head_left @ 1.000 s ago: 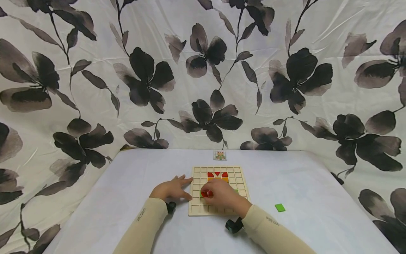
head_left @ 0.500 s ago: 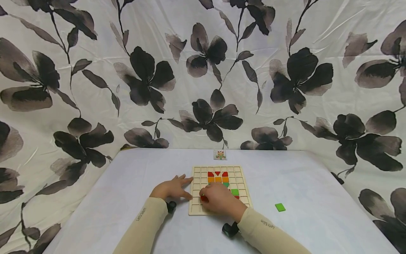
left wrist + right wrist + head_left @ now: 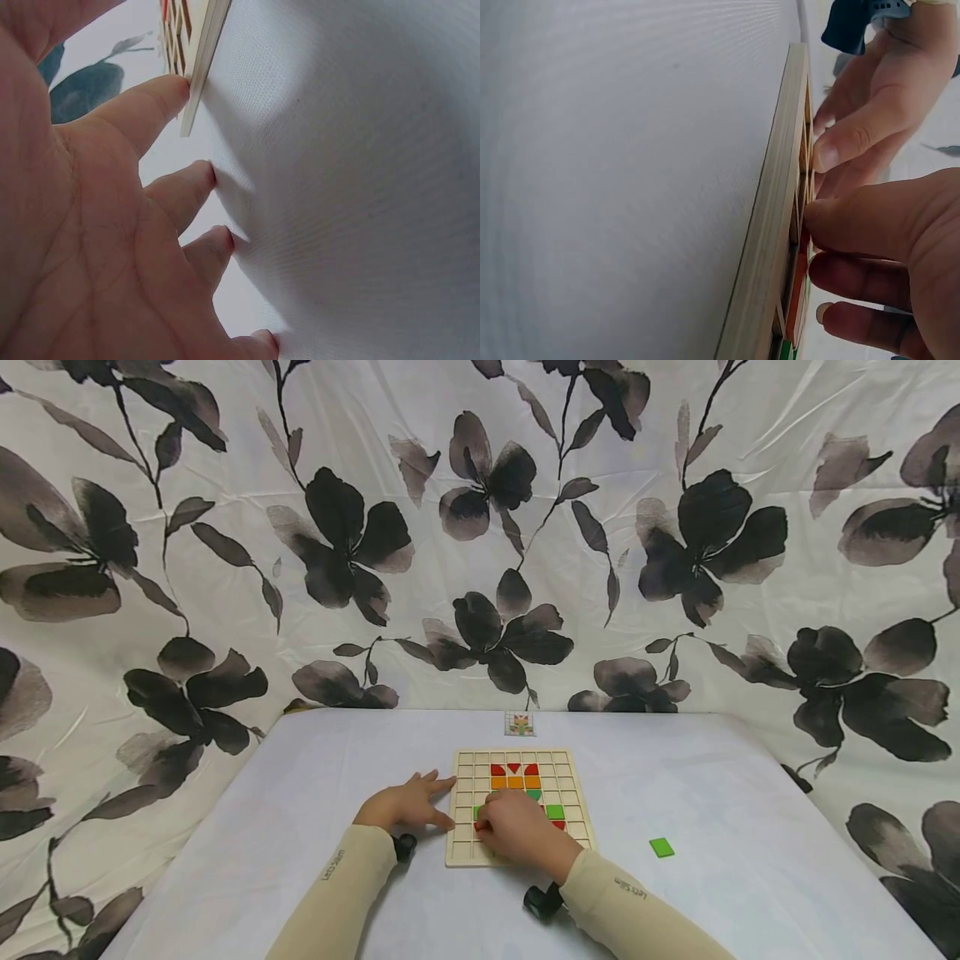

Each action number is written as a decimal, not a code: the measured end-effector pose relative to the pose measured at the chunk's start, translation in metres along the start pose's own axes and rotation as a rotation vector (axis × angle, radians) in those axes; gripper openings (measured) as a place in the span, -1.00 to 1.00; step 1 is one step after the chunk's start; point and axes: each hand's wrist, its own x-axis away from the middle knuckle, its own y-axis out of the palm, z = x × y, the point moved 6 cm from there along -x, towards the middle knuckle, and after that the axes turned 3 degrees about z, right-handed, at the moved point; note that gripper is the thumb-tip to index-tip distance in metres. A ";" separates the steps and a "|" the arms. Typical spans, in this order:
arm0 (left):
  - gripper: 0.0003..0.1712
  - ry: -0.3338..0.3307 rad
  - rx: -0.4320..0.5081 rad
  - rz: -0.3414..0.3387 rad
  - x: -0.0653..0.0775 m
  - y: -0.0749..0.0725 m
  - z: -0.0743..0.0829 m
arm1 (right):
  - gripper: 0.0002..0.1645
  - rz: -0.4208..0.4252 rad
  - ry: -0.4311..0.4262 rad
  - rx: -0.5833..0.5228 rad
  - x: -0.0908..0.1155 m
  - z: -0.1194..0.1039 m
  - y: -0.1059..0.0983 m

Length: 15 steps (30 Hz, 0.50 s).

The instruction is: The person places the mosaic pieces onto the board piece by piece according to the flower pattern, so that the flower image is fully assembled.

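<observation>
A wooden grid board (image 3: pixel 463 853) lies on the white table, partly filled with coloured pieces. My right hand (image 3: pixel 525 831) is over its lower left part, with curled fingers and thumb at a small red piece (image 3: pixel 478 827). In the right wrist view the thumb tip is right at that red piece (image 3: pixel 805 238), low in the grid; the hand hides part of the pattern. My left hand (image 3: pixel 405 806) rests with spread fingers at the board's left side. The left wrist view shows one fingertip (image 3: pixel 180 86) touching the board's edge and the other fingers on the cloth.
Red pieces (image 3: pixel 513 769), orange squares (image 3: pixel 514 782) and green pieces (image 3: pixel 555 812) sit in the grid. A loose green square (image 3: pixel 662 847) lies on the table to the right. A small pattern card (image 3: pixel 520 723) is at the back edge, before a flowered cloth (image 3: pixel 495 643).
My right hand has come down slightly toward me with the red piece, to a lower left cell, uncovering green and red pieces on the right. The left hand stays put.
</observation>
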 end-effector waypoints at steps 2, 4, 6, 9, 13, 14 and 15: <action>-0.04 0.002 -0.002 0.001 0.000 0.001 0.000 | -0.92 -0.007 0.008 -0.016 0.000 0.001 0.001; -0.04 0.002 -0.002 0.002 -0.001 0.001 0.000 | -0.92 -0.016 0.017 -0.041 0.001 0.003 0.001; -0.04 -0.003 0.000 0.001 -0.001 0.001 0.000 | -0.91 -0.026 0.028 -0.064 0.002 0.006 0.001; -0.04 -0.013 0.003 -0.001 -0.002 0.002 -0.001 | -0.90 -0.037 0.053 -0.099 0.006 0.013 -0.003; -0.04 -0.025 0.001 -0.002 -0.004 0.002 -0.001 | -0.89 -0.043 0.092 -0.123 0.013 0.025 -0.014; -0.04 -0.028 -0.001 -0.003 -0.004 0.002 -0.001 | -0.89 -0.045 0.095 -0.122 0.015 0.029 -0.016; -0.04 -0.032 0.000 -0.003 -0.004 0.002 -0.002 | -0.89 -0.047 0.097 -0.120 0.017 0.033 -0.019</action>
